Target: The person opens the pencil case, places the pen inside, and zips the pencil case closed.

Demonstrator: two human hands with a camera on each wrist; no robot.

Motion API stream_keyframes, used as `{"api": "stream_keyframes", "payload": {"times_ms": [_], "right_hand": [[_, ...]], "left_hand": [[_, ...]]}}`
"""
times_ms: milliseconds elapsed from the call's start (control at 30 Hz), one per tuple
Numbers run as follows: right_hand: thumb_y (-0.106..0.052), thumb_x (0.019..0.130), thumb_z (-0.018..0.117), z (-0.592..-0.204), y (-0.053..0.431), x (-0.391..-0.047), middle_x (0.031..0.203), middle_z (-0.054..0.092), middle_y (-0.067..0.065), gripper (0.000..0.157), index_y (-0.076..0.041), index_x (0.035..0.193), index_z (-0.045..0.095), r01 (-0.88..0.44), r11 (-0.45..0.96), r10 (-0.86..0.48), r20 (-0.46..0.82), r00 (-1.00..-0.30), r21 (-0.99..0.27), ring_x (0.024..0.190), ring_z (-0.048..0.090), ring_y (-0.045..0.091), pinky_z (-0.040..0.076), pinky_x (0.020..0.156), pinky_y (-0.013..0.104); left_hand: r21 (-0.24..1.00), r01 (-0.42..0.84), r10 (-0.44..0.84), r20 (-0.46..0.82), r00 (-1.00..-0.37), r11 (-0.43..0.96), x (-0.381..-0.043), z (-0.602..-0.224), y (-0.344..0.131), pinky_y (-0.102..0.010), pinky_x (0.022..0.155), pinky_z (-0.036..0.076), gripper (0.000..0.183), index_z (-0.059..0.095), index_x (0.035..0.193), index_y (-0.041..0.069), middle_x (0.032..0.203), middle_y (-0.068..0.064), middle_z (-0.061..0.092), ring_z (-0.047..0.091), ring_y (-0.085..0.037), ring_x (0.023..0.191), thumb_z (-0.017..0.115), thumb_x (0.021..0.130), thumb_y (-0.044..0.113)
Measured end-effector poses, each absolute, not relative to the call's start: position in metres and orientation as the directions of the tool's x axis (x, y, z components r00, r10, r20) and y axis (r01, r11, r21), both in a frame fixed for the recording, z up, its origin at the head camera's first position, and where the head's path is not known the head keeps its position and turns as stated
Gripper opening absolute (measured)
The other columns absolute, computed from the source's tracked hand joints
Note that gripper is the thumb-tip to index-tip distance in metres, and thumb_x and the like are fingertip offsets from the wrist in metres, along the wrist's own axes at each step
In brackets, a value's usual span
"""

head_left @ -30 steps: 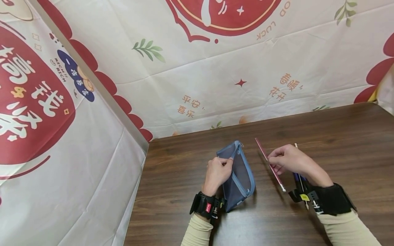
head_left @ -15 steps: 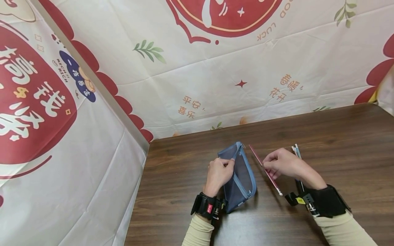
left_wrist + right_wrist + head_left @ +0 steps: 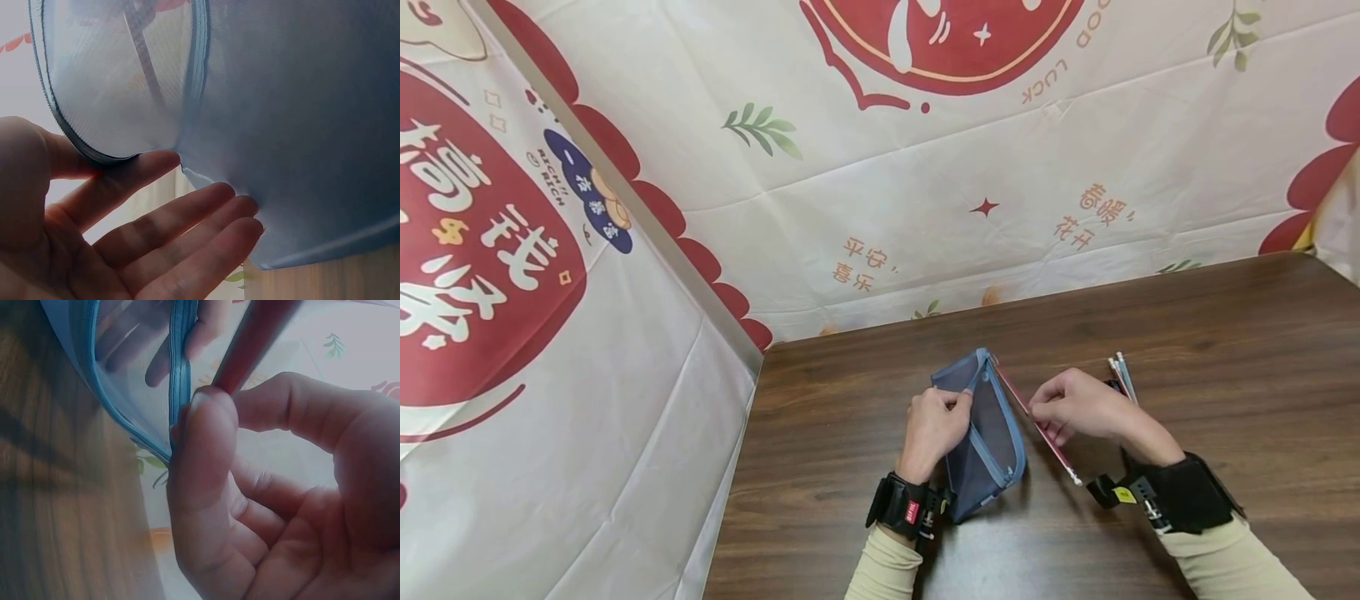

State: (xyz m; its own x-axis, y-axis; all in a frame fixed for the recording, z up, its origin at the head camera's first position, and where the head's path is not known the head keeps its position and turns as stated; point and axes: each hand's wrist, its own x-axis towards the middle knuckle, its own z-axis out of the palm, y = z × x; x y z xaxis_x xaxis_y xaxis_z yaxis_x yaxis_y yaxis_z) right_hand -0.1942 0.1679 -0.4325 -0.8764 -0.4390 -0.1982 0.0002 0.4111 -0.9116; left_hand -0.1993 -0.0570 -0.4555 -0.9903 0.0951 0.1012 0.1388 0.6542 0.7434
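Observation:
My left hand (image 3: 931, 429) pinches the zippered edge of a blue mesh pencil pouch (image 3: 996, 421) between thumb and index finger. The pouch stands on edge with its zip undone; in the left wrist view its mesh (image 3: 300, 125) is see-through. My right hand (image 3: 1086, 408) pinches a red pencil (image 3: 1057, 452) around its middle, the pale end pointing towards me. Its far end lies at the pouch's upper corner; I cannot tell whether it is inside. In the right wrist view the pencil (image 3: 253, 347) rises from the thumb and index finger beside the zip edge (image 3: 180, 375).
Several pencils (image 3: 1123, 375) lie on the brown wooden table (image 3: 820, 467), partly hidden beneath my right forearm. A printed cloth (image 3: 865, 183) hangs behind the table, and another cloth-covered panel (image 3: 625, 400) borders it on the left.
My right hand has moved left and slightly towards me with the red pencil, bringing its far end to the pouch. My left hand and the pouch have hardly moved.

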Motion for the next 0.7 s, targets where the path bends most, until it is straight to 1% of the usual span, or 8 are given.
{"api": "stream_keyframes", "payload": {"times_ms": [267,500,700], "right_hand": [[-0.004,0.087,0.053,-0.4345,0.1662,-0.1945,0.068,0.062,0.008,0.023,0.013,0.096,0.064,-0.006,0.418,-0.448,-0.201,-0.871,-0.908,0.061,0.063,0.02,0.058,0.055,0.034],[-0.005,0.087,0.054,-0.4359,0.1649,-0.1948,0.069,0.063,0.008,0.023,0.013,0.096,0.065,-0.007,0.415,-0.46,-0.204,-0.864,-0.91,0.061,0.063,0.02,0.058,0.055,0.033],[-0.005,0.087,0.054,-0.4378,0.1634,-0.1946,0.068,0.063,0.007,0.022,0.011,0.093,0.066,0.018,0.428,-0.439,-0.225,-0.87,-0.903,0.061,0.063,0.02,0.058,0.055,0.033]], "left_hand": [[0.747,0.138,0.094,0.101,-0.99,0.65,-0.1982,-0.4555,-0.0554,-0.022,0.038,0.031,0.046,0.058,0.047,0.021,0.041,0.008,0.036,0.042,-0.008,0.038,0.055,0.091,0.035],[0.743,0.146,0.097,0.109,-0.989,0.653,-0.1969,-0.4565,-0.0532,-0.023,0.038,0.03,0.048,0.055,0.045,0.02,0.041,0.008,0.036,0.042,-0.008,0.038,0.054,0.09,0.035],[0.732,0.159,0.103,0.122,-0.987,0.663,-0.1961,-0.457,-0.0504,-0.022,0.038,0.029,0.049,0.054,0.044,0.02,0.04,0.009,0.036,0.041,-0.008,0.038,0.054,0.09,0.035]]}}
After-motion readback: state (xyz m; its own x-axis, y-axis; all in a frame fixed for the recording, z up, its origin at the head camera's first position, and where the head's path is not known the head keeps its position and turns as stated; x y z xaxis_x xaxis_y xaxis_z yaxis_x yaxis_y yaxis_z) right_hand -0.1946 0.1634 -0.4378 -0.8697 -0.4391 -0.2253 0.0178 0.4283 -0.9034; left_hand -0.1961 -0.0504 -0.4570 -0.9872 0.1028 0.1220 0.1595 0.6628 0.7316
